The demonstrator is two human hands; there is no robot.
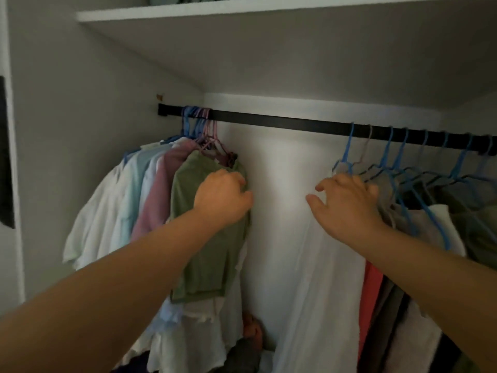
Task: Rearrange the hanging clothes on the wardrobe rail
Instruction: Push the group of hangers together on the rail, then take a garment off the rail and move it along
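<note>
While left hand (223, 195) grips green shirt (204, 238), right hand (347, 200), fingers spread, rests on white garment (317, 265).

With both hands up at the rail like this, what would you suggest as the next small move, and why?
Probably close the right hand on the nearest white garment and its blue hanger, then slide it left along the black rail. The rail is bare between the two bunches, the left hand presses on the green shirt, and the right hand's fingers are spread at that hanger.
</note>
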